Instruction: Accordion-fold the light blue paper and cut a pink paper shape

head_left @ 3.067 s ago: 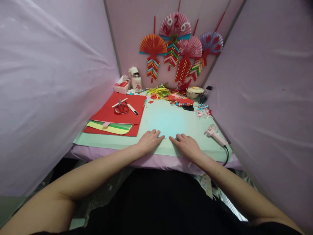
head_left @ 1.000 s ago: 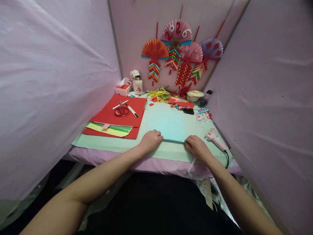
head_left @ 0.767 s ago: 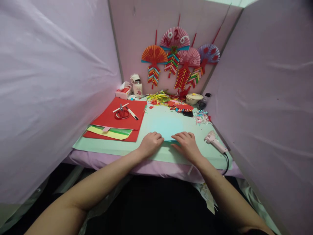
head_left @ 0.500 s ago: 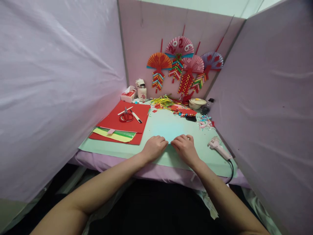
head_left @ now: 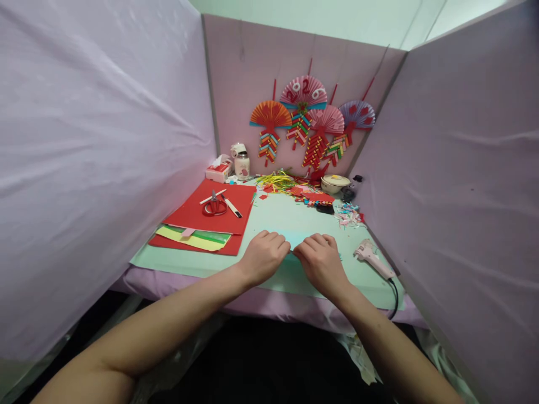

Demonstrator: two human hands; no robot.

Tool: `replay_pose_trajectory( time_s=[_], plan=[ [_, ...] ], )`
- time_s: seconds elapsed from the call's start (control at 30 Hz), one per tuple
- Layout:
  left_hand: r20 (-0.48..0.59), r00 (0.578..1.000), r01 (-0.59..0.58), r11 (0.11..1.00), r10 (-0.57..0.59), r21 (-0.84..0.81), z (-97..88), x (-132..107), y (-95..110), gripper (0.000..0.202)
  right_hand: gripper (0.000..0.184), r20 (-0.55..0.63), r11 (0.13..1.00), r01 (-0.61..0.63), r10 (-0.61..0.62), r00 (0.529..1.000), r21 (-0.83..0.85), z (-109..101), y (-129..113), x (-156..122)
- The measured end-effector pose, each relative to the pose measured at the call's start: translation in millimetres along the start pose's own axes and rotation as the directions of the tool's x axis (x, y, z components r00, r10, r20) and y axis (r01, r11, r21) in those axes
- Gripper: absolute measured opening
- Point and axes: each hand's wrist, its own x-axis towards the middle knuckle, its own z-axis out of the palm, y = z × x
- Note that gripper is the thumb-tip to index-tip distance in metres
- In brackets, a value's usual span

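Note:
A light blue paper sheet (head_left: 295, 236) lies on the pale green mat (head_left: 185, 261) in front of me. My left hand (head_left: 265, 256) and my right hand (head_left: 322, 262) sit side by side on the sheet's near edge, almost touching. Both have their fingers curled down onto that edge, pinching it. Much of the sheet's near part is hidden under the hands.
Red, yellow and green paper sheets (head_left: 197, 224) are stacked at the left, with red scissors (head_left: 214, 206) and a knife on top. A glue gun (head_left: 370, 254) with its cord lies at the right. Paper strips (head_left: 278, 180), a bowl (head_left: 334, 182), a jar (head_left: 242, 164) and a tissue box (head_left: 219, 171) stand at the back. Paper fans (head_left: 309, 115) hang on the purple partition.
My right hand slid left along the sheet's near edge until it met the left hand. Both hands curled tighter onto the edge. The view tilted up.

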Motion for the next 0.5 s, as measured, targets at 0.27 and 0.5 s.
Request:
replay_pose_trajectory(
  time_s=[0.27,0.5],
  plan=[
    [-0.112,0.99,-0.078,0.994,0.085,0.07,-46.2,12.1,-5.2,0.028,0.02,-0.044,0.993,0.068,-0.072,0.996,-0.094,-37.0,-3.1,4.8],
    [-0.116,0.989,-0.099,0.994,0.093,-0.047,-67.6,12.8,-9.4,0.027,0.026,-0.081,0.988,0.099,-0.109,0.991,-0.122,-68.8,-2.9,9.6]
  ],
)
